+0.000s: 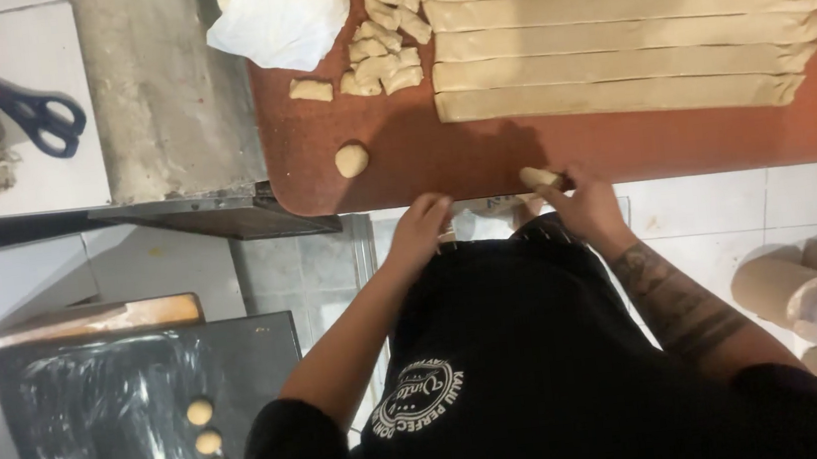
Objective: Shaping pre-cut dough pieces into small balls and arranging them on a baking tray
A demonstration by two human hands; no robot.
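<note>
While the right hand pinches a small pale piece of dough between its fingers at the near edge of the reddish-brown tabletop, the left hand sits just beside it with fingers curled inward, holding nothing that can be seen. Shaping this piece well seems to call for light, even pressure so it ends up as round as the small dough ball lying farther out to the left. That ball is near the left hand but apart from it. Beyond both hands lie long flat dough strips in parallel rows, with a heap of cut dough chunks at their left end. Low on the left, a dark metal tray carries a column of finished dough balls, well apart from the hands.
</note>
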